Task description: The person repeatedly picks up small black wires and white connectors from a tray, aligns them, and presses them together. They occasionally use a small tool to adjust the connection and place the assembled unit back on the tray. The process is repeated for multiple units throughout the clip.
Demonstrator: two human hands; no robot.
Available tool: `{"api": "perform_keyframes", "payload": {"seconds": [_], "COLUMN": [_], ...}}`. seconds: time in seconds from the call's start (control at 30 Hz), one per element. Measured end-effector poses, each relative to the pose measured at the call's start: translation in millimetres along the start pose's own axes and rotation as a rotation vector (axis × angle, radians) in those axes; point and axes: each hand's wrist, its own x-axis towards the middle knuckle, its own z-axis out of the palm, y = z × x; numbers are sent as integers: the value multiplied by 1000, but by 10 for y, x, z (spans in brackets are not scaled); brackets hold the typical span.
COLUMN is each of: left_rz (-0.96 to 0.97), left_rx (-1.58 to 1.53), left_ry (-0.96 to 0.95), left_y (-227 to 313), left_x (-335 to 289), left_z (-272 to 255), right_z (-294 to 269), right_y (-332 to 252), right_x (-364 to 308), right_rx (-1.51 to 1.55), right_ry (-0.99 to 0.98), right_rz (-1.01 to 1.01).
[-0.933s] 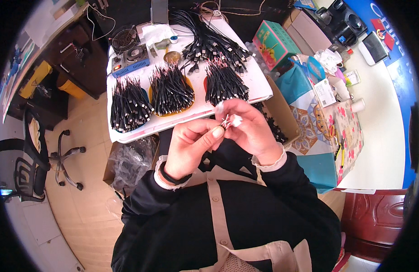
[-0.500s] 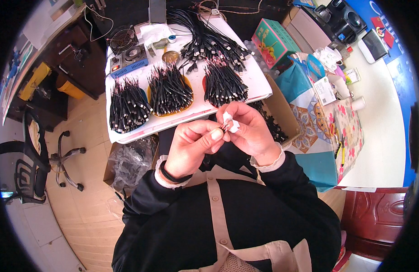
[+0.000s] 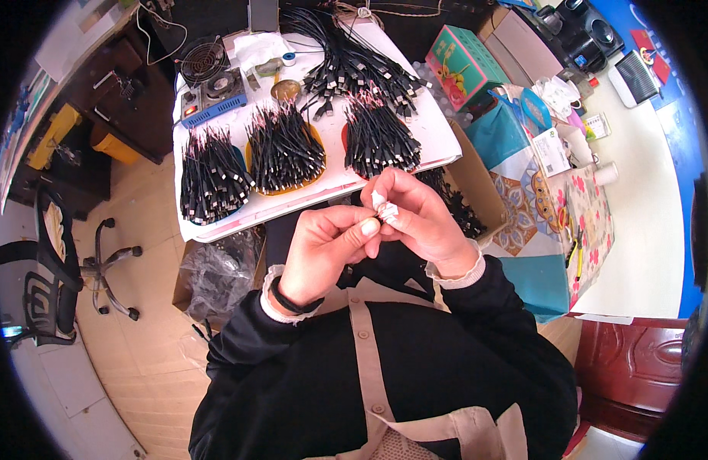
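My left hand point(image 3: 323, 249) and my right hand point(image 3: 424, 222) meet fingertip to fingertip just in front of the white table's near edge. Both are closed in a pinch around something small and dark, mostly hidden by the fingers; its kind I cannot make out. White wrapping point(image 3: 386, 211) covers the thumb and index fingertips of my right hand. Beyond the hands lie three bunches of short black cables with metal plugs and thin reddish wire ends: a left bunch point(image 3: 214, 176), a middle bunch point(image 3: 285, 149) on a yellow tray, and a right bunch point(image 3: 381, 138) on a red tray.
Longer black cables point(image 3: 362, 61) spread over the table's back. A blue device point(image 3: 214, 107) and a small round dish point(image 3: 286, 90) stand at back left. Below the table are a cardboard box point(image 3: 480, 184) and a dark plastic bag point(image 3: 220, 276). A patterned cloth-covered surface point(image 3: 522, 207) stands right.
Both hands stay together at almost the same place. The fingers of my right hand have shifted slightly, and the small thing between the fingertips shows less. The view has tilted a little.
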Motion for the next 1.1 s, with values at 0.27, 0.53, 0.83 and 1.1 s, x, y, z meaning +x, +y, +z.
{"api": "perform_keyframes", "payload": {"seconds": [0.27, 0.53, 0.83, 1.1], "left_rz": [-26, -61, -34, -125], "left_rx": [-20, -49, 207, 203], "left_ry": [-23, -19, 61, 23], "left_y": [35, -2, 13, 96], "left_x": [2, -42, -16, -60], "left_z": [-62, -110, -145, -90], "right_z": [-41, -14, -12, 12], "right_y": [49, 107, -92, -8], "right_x": [119, 100, 28, -55], "right_rx": [14, -53, -802, -931], "right_ry": [-20, -75, 11, 195], "right_rz": [24, -29, -298, -385]}}
